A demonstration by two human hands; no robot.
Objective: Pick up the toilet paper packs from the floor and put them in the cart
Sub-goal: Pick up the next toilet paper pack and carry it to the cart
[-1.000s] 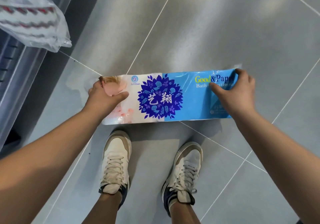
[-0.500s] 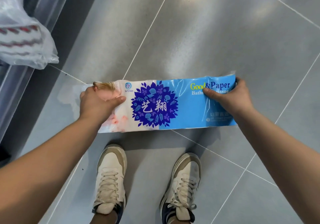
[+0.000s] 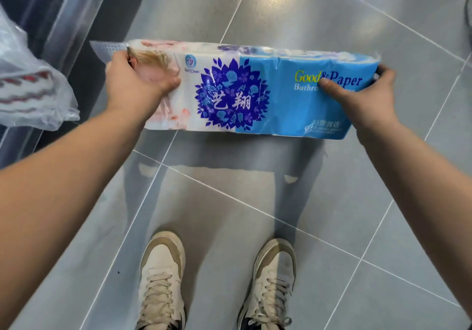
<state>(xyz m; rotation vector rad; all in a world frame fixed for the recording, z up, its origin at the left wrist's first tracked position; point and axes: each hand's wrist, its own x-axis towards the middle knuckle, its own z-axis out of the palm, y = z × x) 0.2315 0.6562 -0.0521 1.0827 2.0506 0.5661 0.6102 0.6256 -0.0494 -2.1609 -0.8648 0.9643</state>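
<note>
The left hand (image 3: 135, 84) clamps the white-and-pink end of a long toilet paper pack (image 3: 255, 92), thumb pressed across its front face and the other fingers wrapped behind out of sight; the right hand (image 3: 362, 99) grips the blue end the same way, thumb lying over the printed "Good & Paper" lettering. Between the two hands the pack hangs level above the floor (image 3: 332, 17), its shadow lying on the tiles just below it. The wrapper is glossy plastic, white with pink print on the left, a dark blue flower emblem with white characters in the middle, and light blue on the right; a flat clear sealed flap sticks out past the left hand, and the round tops of the rolls show along the upper edge. Below, two cream and tan lace-up shoes (image 3: 163, 278) stand on the grey tiles, well apart from the pack. At the left edge a crinkled clear plastic bag (image 3: 30, 94) with red and white stripes inside sits near the left forearm, against a slanting pale metal rail (image 3: 74, 10) with dark space behind it. Ahead and to the right the glossy tiled floor lies open, crossed by pale grout lines.
</note>
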